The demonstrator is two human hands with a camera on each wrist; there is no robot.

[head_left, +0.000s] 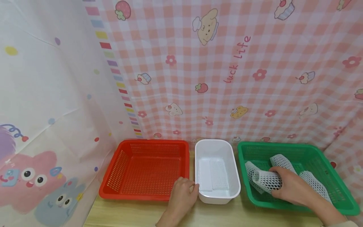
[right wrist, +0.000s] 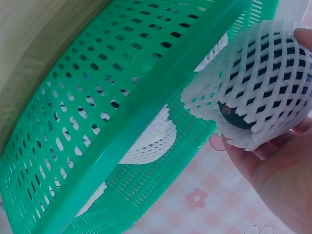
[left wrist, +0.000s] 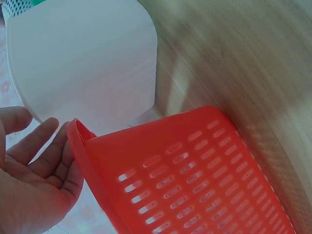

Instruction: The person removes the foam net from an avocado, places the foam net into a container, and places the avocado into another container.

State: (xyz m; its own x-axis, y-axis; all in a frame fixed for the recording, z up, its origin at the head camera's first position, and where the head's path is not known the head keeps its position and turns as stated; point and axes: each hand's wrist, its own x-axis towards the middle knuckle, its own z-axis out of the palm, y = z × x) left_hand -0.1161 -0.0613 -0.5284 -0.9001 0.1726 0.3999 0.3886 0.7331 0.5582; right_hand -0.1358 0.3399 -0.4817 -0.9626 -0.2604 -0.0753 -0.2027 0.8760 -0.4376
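Green basket (head_left: 283,144), red basket (head_left: 153,176), white tub (head_left: 216,149) between, left hand (head_left: 183,194) by the tub's rim – fingers loosely bent, right hand (head_left: 293,186) angled over the green basket, fingers curled round a foam net (head_left: 267,181) – something dark (right wrist: 236,116) I glimpse inside.

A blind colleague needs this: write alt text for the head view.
A person's right hand holds a white foam net at a green basket, where three more nets lie. The left hand is at the near edges of a red basket and a white tub with two flat white pieces in it.
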